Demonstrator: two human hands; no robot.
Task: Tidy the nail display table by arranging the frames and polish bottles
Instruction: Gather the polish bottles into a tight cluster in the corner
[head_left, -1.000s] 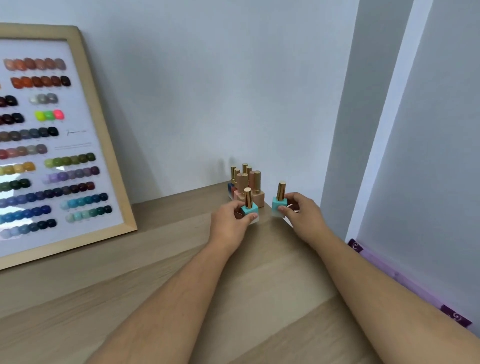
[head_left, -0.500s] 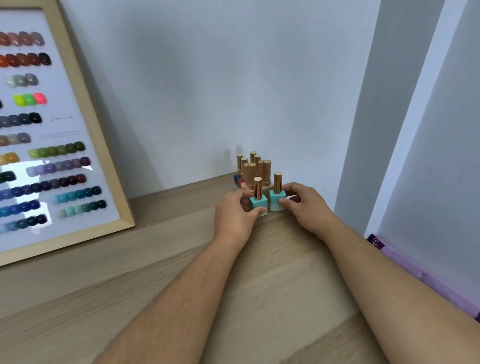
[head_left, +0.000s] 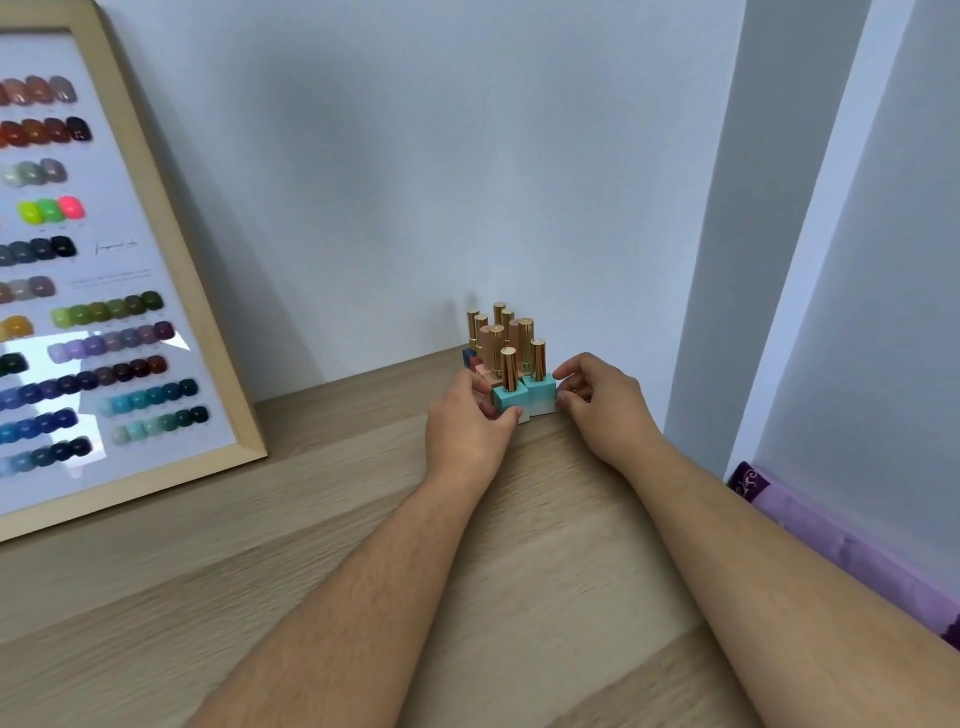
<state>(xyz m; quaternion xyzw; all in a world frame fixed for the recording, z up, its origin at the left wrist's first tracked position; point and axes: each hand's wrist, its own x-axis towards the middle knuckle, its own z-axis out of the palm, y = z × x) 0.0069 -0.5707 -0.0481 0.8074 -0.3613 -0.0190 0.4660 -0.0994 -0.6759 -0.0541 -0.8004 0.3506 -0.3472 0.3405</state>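
Note:
Several gold-capped polish bottles stand in a tight cluster at the back of the wooden table, against the wall. Two turquoise bottles form the front row. My left hand pinches the left turquoise bottle between thumb and fingers. My right hand rests beside the right turquoise bottle, thumb tip touching its side, the other fingers spread just off it. A wooden-framed nail colour chart leans on the wall at the left.
The grey wall runs right behind the bottles, with a corner just to their right. A purple patterned strip lies along the table's right edge. Bare wood stretches between the frame and the bottles.
Both hands slid the two turquoise bottles back and together until they sit side by side against the cluster. My right hand's fingers have loosened from their bottle.

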